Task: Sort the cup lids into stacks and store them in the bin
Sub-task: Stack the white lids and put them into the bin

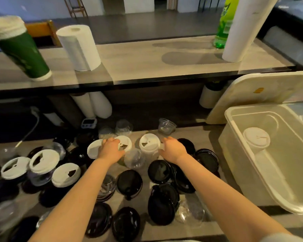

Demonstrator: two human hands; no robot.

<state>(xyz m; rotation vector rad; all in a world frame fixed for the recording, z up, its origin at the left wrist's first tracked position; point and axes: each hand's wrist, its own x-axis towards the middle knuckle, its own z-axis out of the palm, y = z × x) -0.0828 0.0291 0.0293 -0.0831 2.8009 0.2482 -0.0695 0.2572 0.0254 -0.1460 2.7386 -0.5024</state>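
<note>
Black, white and clear cup lids lie scattered over the low counter. My left hand reaches to the back of the counter, its fingers curled over a white lid, with another white lid just left of it. My right hand grips the right side of a short stack of white lids. Three more white lids sit on clear cups at the left. Black lids lie between and below my arms. The translucent bin at the right holds a stack of white lids.
The bin's cover leans against the upper shelf behind the bin. Clear cups and a small timer stand at the back. On the upper shelf are a paper towel roll, a green cup stack and a green bottle.
</note>
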